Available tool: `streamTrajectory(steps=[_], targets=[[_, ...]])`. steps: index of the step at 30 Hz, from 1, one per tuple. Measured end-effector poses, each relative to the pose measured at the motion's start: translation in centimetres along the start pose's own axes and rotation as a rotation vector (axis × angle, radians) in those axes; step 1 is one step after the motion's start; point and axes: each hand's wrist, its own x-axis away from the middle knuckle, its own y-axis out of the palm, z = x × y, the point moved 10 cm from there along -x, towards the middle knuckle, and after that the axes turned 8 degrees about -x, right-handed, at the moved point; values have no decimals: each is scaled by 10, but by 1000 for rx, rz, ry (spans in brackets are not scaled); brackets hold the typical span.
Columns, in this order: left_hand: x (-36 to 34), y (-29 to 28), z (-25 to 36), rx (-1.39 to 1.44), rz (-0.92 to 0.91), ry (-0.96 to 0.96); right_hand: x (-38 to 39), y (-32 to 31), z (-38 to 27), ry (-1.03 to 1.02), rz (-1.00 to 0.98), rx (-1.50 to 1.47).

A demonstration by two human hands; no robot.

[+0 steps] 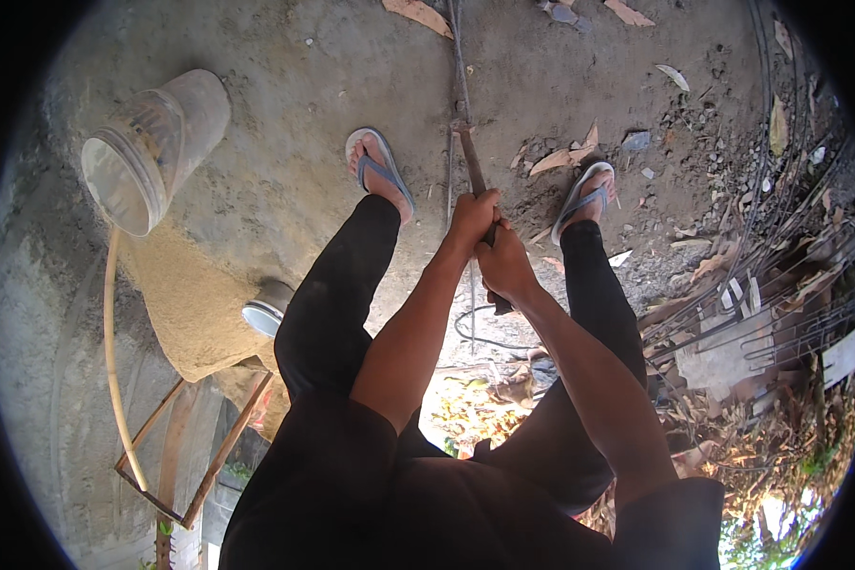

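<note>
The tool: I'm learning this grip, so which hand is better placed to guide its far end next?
Probably the left hand: it grips the tool nearer that end, while the right hand holds farther back.

A sand heap [176, 294], metal rods [790, 321] and rough dirt ground [285, 66] suggest an outdoor building yard.

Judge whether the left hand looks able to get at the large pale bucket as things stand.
Probably not: the left hand is closed around the dark bar, and the large pale bucket sits well out to the left, beyond the left foot.
</note>
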Motion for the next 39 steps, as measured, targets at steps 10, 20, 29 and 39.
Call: streamTrajectory(steps=[10,20,29,39], targets=[[-22,-16,-6,-167,60,93,-18,7,13,-107,77,6],[-26,-56,-19,-230,-124,53,-8,57,9,-126,302,31],[-24,-77,-8,-308,-106,58,0,79,-11,-114,329,-134],[-27,-64,-18,-500,78,332,0,55,7,-338,368,164]])
